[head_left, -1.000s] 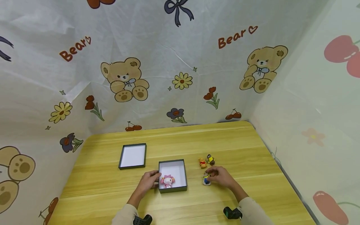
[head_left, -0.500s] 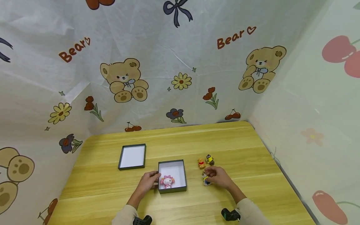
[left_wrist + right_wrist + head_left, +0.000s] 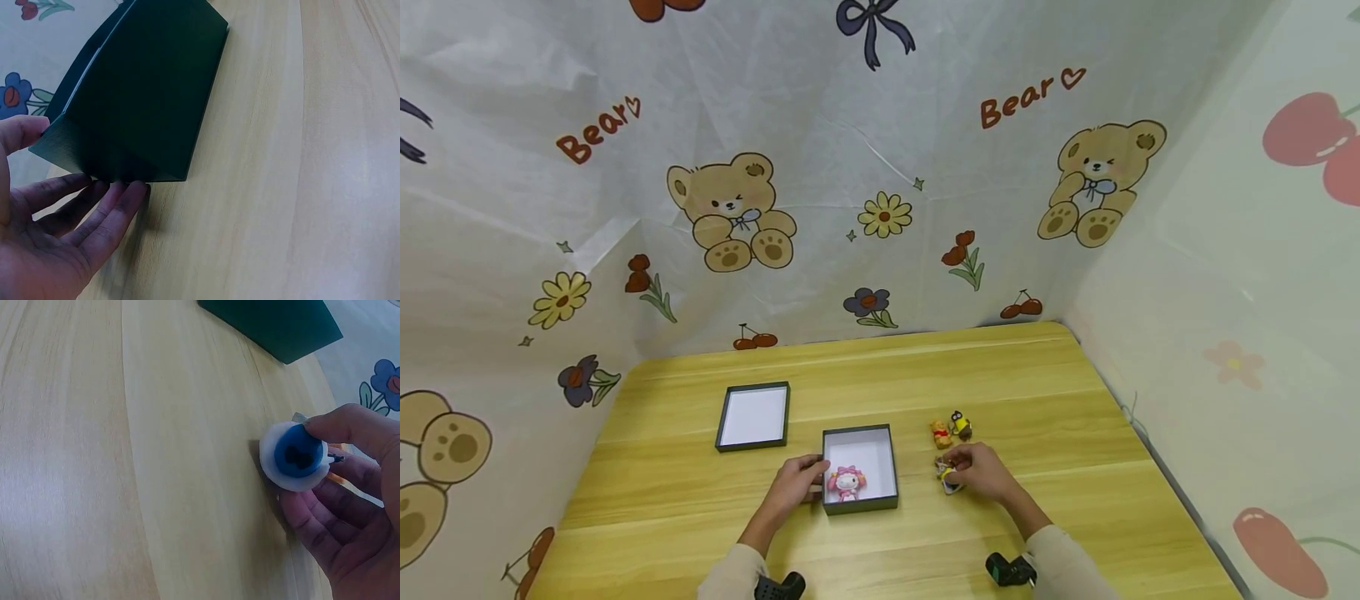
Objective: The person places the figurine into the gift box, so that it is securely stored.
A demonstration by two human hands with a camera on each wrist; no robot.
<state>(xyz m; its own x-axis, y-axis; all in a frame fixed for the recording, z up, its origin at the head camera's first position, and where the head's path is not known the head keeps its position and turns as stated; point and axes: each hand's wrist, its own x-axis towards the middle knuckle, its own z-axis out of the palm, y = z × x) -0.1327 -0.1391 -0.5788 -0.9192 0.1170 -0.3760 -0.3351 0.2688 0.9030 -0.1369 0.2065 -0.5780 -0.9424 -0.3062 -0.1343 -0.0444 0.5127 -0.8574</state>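
Observation:
An open dark green box (image 3: 861, 505) with a white inside sits mid-table, and a pink figurine (image 3: 847, 483) with a bow is in its lower left part. My left hand (image 3: 796, 487) holds the box's left side; in the left wrist view the thumb is at the rim and the fingers lie against the outer wall. To the right of the box, my right hand (image 3: 988, 474) pinches a small figurine (image 3: 299, 457) between thumb and fingers. Its round white base with a blue centre faces the right wrist camera, and the fingers hide part of its body.
The shallow dark-edged box lid (image 3: 753, 417), white inside, lies at the back left. Beyond my right hand stand a yellow bear figurine (image 3: 941, 434) in red and a yellow-and-black figurine (image 3: 960, 425). A patterned cloth (image 3: 820, 250) hangs behind the table.
The figurine in my right hand has tipped over from upright, its top leaning left. My right wrist has shifted slightly left. The left hand and box stay in place.

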